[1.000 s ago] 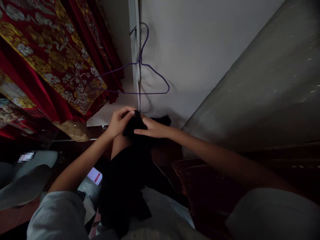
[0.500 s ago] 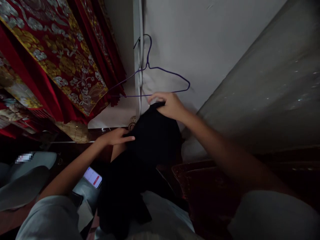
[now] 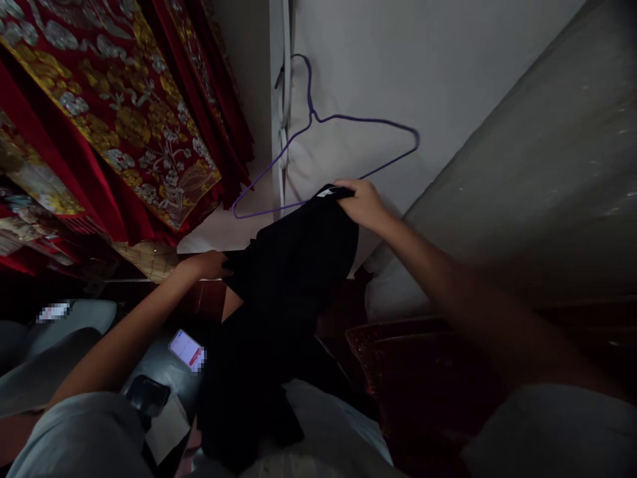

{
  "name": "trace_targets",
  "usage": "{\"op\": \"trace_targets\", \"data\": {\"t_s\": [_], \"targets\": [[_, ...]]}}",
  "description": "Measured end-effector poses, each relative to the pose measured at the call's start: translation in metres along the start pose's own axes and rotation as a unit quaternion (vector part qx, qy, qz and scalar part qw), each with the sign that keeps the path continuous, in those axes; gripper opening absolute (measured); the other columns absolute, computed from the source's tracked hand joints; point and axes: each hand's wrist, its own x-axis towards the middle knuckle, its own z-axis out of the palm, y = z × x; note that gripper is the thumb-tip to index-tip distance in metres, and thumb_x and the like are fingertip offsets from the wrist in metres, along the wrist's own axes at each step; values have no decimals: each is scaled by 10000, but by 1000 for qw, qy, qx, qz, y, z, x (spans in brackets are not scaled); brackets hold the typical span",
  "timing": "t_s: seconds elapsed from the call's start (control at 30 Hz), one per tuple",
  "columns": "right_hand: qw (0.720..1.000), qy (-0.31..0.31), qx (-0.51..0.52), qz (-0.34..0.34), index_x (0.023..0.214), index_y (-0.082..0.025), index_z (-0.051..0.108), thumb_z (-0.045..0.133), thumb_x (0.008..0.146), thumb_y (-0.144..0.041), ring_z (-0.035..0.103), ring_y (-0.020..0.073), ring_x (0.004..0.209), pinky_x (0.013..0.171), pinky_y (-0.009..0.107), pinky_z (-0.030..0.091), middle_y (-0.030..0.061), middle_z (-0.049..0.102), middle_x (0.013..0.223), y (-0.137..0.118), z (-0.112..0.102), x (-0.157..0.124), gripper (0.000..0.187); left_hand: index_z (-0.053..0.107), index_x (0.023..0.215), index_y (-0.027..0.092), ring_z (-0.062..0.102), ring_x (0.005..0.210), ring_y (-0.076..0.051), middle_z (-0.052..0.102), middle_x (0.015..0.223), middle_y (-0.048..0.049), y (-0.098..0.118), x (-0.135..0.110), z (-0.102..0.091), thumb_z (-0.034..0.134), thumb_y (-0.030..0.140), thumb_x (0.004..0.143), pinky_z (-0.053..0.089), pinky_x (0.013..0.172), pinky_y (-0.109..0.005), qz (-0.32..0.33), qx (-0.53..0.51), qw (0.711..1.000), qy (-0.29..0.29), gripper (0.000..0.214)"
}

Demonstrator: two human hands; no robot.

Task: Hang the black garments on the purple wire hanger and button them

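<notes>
A black garment [image 3: 303, 259] is stretched between my two hands, its lower part merging with dark cloth over my lap. My right hand [image 3: 362, 201] grips its top edge, where a small white patch, perhaps a label, shows. Farther down on the left, my left hand [image 3: 209, 264] is closed on another edge of it. Right behind the garment hangs a purple wire hanger [image 3: 348, 118], tilted, its hook over a pale strap or pole [image 3: 286, 66]. Part of the hanger's bottom bar is hidden behind the cloth and my right hand.
Red embroidered cloths [image 3: 144, 113] with gold and silver patterns hang at upper left. A lit phone [image 3: 188, 350] lies on a grey seat [image 3: 164, 345], beside a dark object [image 3: 148, 394] and a white paper [image 3: 168, 428]. A greyish sheet [image 3: 537, 186] covers the right side; dark red furniture [image 3: 423, 372] stands below it.
My left hand has moved left and the garment is pulled wider. My right hand has shifted slightly right. The hanger has swung and now tilts, its right end higher.
</notes>
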Motion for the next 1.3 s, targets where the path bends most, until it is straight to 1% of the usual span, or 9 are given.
{"op": "trace_targets", "data": {"t_s": [0.17,0.3,0.43,0.53,0.73,0.93,1.1,1.17,1.3], "targets": [[997,41,-69,20,644,-207,600,651,744,-222,568,199,649,626,320,402,-8,540,609,-13,-41,-4,113,781,1039,203,602,1194,-342,692,1329,-130,4,7,-30,605,188,833,445,1045,-468,56,59,981,179,271],[994,16,-104,28,672,-207,630,665,754,-262,603,233,674,609,328,401,15,584,625,-31,-47,-9,105,781,1139,185,446,1372,-400,456,1614,-78,30,-6,-59,477,90,860,435,1063,-556,4,168,943,288,424],[995,-20,-96,17,655,-204,623,645,772,-301,582,215,658,597,317,384,22,571,606,-40,-45,-13,154,774,1132,97,462,1344,-435,571,1462,-206,43,-11,-54,523,164,891,443,1051,-575,-68,235,944,222,354],[996,-25,-85,18,668,-201,625,640,766,-327,565,203,647,595,311,362,15,561,605,-39,-45,-13,161,749,1168,99,429,1370,-455,567,1400,-245,35,-6,-35,628,312,883,413,1083,-601,-57,221,953,198,375],[997,-38,-59,16,655,-207,566,586,761,-327,532,185,646,628,307,360,2,529,616,-40,-43,-15,162,719,1030,201,429,1403,-322,517,1437,-124,28,-4,-21,762,385,805,325,1201,-481,133,-88,952,262,293],[996,-25,-81,10,698,-213,587,569,755,-252,548,201,667,659,321,378,8,539,635,-35,-45,-17,71,569,707,179,598,894,-161,636,895,-24,51,-18,-21,688,407,849,465,879,-301,305,-291,901,107,295],[992,14,-114,56,665,-214,573,621,734,-254,519,202,646,636,334,377,29,561,640,-12,-44,-6,93,390,650,196,411,596,-92,393,621,63,52,-11,-3,652,207,746,335,596,-229,288,-265,915,98,279],[991,25,-109,80,619,-215,538,622,734,-258,499,191,629,623,336,372,31,544,621,-4,-40,-1,150,488,759,197,493,636,-111,502,680,49,47,-5,-4,633,172,721,373,617,-232,263,-251,921,140,152],[992,-1,-96,84,590,-215,494,610,737,-256,490,179,616,615,332,368,23,510,607,-5,-31,-1,192,642,1099,205,649,797,-202,693,860,-32,28,3,-22,654,186,740,449,729,-291,132,-67,964,220,360]]}}
